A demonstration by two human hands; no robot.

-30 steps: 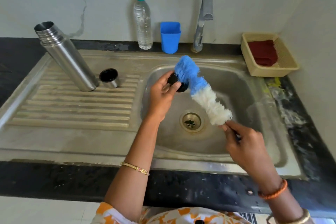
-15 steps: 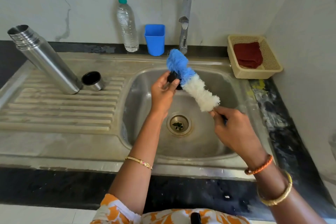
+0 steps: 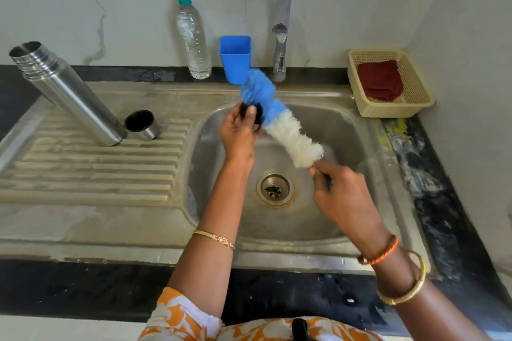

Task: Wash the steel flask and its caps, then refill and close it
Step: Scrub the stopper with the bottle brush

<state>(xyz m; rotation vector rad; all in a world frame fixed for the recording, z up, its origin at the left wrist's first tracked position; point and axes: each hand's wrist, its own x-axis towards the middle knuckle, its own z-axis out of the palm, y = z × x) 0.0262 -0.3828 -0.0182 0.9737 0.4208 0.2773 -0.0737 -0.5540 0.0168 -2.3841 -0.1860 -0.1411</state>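
Steel sink [image 3: 360, 224] fills centre, basin open around drain [image 3: 275, 188]; ribbed drainboard [image 3: 91, 171] to its left, black counter edge along front. Wall close behind, with tap [image 3: 280, 36], plastic bottle [image 3: 193, 39], blue cup [image 3: 235, 59]; basket [image 3: 415, 97] with red cloth at right rim. Steel flask [image 3: 66, 94] stands uncapped on drainboard, steel cap [image 3: 141, 124] touching or just beside its base, can't tell which. Left hand [image 3: 239, 133] raised over basin, fingers and thumb curled round small black cap [image 3: 256, 115]. Right hand [image 3: 343, 196] lower right, fingers wrapped round handle of bottle brush [image 3: 279, 122]; blue bristles press against black cap.
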